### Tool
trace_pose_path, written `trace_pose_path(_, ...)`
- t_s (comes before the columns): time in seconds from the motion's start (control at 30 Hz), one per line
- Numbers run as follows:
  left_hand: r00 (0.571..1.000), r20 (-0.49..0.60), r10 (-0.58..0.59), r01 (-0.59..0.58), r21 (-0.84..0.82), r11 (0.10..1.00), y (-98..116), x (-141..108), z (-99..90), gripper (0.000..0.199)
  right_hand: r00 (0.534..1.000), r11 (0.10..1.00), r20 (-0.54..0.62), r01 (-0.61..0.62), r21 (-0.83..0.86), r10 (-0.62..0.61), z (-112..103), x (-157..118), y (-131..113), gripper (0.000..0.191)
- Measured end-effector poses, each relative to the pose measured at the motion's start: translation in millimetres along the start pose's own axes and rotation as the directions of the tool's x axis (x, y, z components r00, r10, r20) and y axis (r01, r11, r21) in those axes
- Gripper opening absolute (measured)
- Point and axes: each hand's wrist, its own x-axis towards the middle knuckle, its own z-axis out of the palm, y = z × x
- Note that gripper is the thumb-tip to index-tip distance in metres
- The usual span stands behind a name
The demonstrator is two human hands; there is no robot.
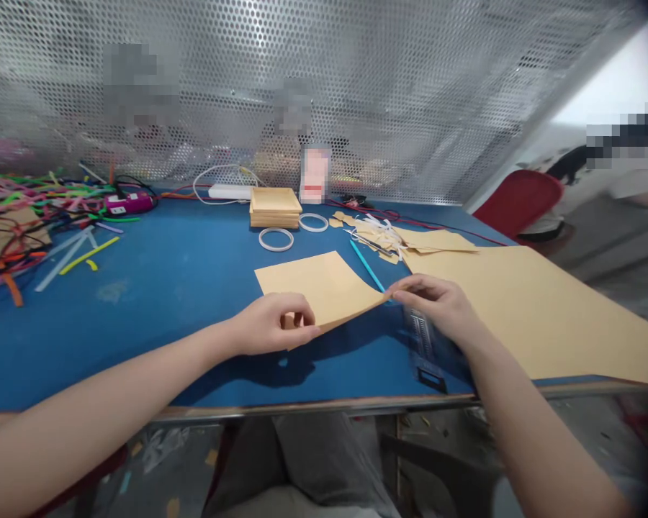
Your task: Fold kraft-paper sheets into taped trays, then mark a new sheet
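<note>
A tan paper sheet is lifted at its near edge above the blue table, its surface slightly curved. My left hand grips the near left part of the sheet, fingers curled over it and thumb at the edge. At the sheet's right corner, my right hand pinches the paper between thumb and fingers. A teal pen lies just behind that corner. Below my right hand is a clear ruler, partly hidden by the hand and forearm.
Large tan paper covers the right side. Stacked wooden trays and two white rings stand mid-back, with paper scraps right of them. Colourful strips are heaped left. A perforated metal screen rises behind; a person sits far right.
</note>
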Motion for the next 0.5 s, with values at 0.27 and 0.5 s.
trace_pose_path(0.27, 0.957, -0.179, 0.229, -0.187, 0.226, 0.956, -5, 3, -2.5, 0.030, 0.981, 0.959, -0.192, 0.065, 0.276, -0.011, -1, 2, 4, 0.034)
trace_pose_path(0.5, 0.733, -0.680, -0.023, -0.111, -0.153, 0.982, -13, 11, -28.1, 0.032, 0.946, 0.982, -0.316, -0.006, 0.188, 0.066, 0, 9, 2, 0.035)
